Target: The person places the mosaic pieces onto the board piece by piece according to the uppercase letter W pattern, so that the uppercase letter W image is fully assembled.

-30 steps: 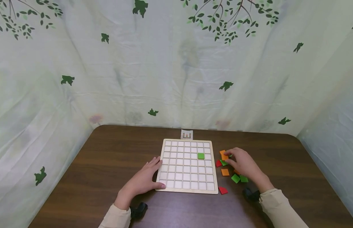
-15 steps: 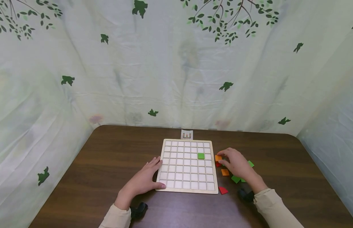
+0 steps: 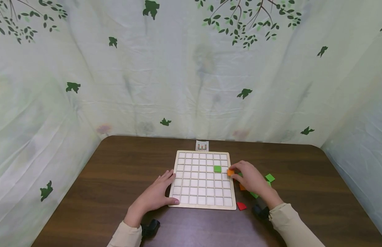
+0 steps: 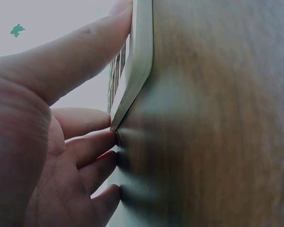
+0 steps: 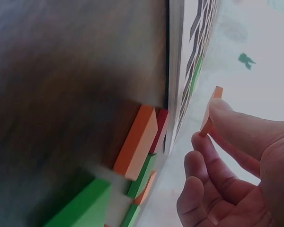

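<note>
A light wooden board (image 3: 194,175) with a grid of white squares lies on the table, one green tile (image 3: 217,168) set in its upper right part. My left hand (image 3: 155,195) rests at the board's left edge, thumb on the near corner and fingers spread along the side; in the left wrist view the fingertips touch the table beside the rim. Between thumb and fingers, my right hand (image 3: 251,178) pinches an orange square tile (image 5: 213,109), held over the board's right edge. In the right wrist view the tile is tilted on edge, above the board's surface.
Right of the board lie loose tiles: a red tile (image 3: 241,206) near the front corner, an orange tile (image 5: 136,142) and several green ones, such as a green tile (image 3: 270,177), partly hidden by the right hand. A small patterned card (image 3: 202,145) sits behind the board.
My right hand has picked up the orange tile from the pile and carried it left to the board's right edge. My left hand has stayed still.
</note>
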{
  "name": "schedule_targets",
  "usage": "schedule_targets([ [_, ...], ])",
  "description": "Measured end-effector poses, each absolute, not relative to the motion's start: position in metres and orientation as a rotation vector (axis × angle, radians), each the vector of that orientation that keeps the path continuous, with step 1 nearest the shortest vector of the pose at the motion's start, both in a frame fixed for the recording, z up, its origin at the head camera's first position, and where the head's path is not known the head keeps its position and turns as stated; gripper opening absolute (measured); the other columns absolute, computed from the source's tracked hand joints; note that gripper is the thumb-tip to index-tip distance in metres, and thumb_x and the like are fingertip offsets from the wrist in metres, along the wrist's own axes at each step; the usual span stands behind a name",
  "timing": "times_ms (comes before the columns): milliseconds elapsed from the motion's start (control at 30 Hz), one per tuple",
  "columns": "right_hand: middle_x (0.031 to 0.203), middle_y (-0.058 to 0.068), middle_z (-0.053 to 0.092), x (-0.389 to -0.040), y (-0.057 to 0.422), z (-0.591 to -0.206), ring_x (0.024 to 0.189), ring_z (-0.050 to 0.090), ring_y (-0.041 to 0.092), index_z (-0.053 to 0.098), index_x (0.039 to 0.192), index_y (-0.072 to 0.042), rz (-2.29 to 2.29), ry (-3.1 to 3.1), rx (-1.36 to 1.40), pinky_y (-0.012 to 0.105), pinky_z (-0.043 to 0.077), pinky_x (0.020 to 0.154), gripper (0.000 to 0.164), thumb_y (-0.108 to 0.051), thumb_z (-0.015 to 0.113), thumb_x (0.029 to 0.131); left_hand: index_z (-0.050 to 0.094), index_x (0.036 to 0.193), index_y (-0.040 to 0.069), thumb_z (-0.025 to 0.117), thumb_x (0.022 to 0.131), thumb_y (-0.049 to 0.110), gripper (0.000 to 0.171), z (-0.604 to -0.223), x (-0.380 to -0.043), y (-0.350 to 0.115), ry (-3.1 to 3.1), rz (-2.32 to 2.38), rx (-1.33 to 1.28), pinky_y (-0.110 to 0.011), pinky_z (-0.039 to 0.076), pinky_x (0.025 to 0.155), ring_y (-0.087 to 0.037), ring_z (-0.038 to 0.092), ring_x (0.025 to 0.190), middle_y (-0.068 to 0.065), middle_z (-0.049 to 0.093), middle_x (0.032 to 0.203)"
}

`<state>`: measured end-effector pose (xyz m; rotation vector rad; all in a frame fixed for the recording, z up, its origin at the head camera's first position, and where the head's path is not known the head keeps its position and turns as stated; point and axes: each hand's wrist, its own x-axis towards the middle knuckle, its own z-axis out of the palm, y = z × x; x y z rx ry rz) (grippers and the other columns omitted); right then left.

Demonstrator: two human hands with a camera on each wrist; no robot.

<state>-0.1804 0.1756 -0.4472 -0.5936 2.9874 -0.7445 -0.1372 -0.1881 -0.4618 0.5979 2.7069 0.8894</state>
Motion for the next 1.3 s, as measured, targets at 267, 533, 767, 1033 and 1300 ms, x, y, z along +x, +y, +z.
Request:
schedule_targets([
  [267,0.104,0.003,0.065,-0.181,0.165,-0.448,0.086,0.056,0.017,0.072,0.115,-0.005,-0.781,2.951,-0.636,0.035,0.052,0.075,0.025,-0.014,0.075,0.091,0.036,0.152,-0.007,0.084,0.082,0.035,0.094,-0.464,-0.138,-0.188,2.715,0.884,0.599,-0.057,0.016,0.121,-0.039,0.016,0.152,-0.022,0.025,0.162],
  [533,0.100,0.001,0.065,-0.182,0.155,-0.447,0.082,0.051,0.016,0.074,0.113,-0.008,-0.750,2.945,-0.610,0.032,0.048,0.071,0.025,-0.016,0.077,0.090,0.036,0.152,-0.007,0.084,0.082,0.035,0.094,-0.463,-0.138,-0.187,2.716,0.889,0.598,-0.057,0.016,0.121,-0.038,0.017,0.152,-0.022,0.025,0.162],
  [767,0.104,0.004,0.068,-0.184,0.147,-0.449,0.090,0.062,0.019,0.074,0.110,-0.006,-0.753,2.933,-0.608,0.037,0.055,0.081,0.021,-0.013,0.076,0.090,0.036,0.152,-0.007,0.084,0.082,0.035,0.095,-0.463,-0.138,-0.188,2.711,0.891,0.594,-0.057,0.015,0.121,-0.038,0.016,0.152,-0.022,0.025,0.162],
  [1033,0.104,0.003,0.068,-0.185,0.138,-0.450,0.092,0.062,0.019,0.075,0.107,-0.007,-0.747,2.913,-0.560,0.039,0.055,0.083,0.019,-0.011,0.078,0.088,0.036,0.152,-0.007,0.084,0.082,0.036,0.095,-0.462,-0.138,-0.188,2.708,0.886,0.587,-0.057,0.016,0.121,-0.039,0.016,0.152,-0.022,0.025,0.162],
  [1300,0.102,0.003,0.068,-0.187,0.133,-0.451,0.091,0.062,0.018,0.075,0.105,-0.009,-0.732,2.921,-0.527,0.038,0.055,0.080,0.017,-0.012,0.078,0.088,0.036,0.152,-0.006,0.084,0.082,0.037,0.095,-0.462,-0.138,-0.187,2.703,0.895,0.578,-0.056,0.016,0.121,-0.037,0.016,0.152,-0.021,0.025,0.163],
])
